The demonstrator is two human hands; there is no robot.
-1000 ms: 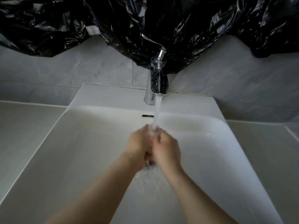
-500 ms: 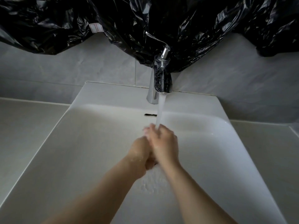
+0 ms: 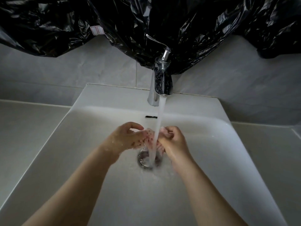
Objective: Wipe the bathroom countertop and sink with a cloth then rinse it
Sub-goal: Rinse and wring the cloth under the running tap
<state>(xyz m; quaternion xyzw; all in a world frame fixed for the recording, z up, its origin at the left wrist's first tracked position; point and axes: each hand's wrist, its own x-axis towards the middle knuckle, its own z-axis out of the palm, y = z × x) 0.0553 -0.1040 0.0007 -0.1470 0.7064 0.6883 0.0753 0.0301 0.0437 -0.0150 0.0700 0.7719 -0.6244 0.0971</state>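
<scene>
Directly under the tap (image 3: 162, 82), left hand (image 3: 126, 138) and right hand (image 3: 176, 141) curl round the cloth (image 3: 147, 137), black plastic (image 3: 203, 30) behind.

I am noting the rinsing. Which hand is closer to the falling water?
The right hand: the stream runs right beside its curled fingers. The left hand holds the dotted cloth a little farther away.

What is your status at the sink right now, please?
Left hand and right hand each grip the cloth. Cloth held under the faucet stream, above the drain. Nothing seen in the way.
</scene>
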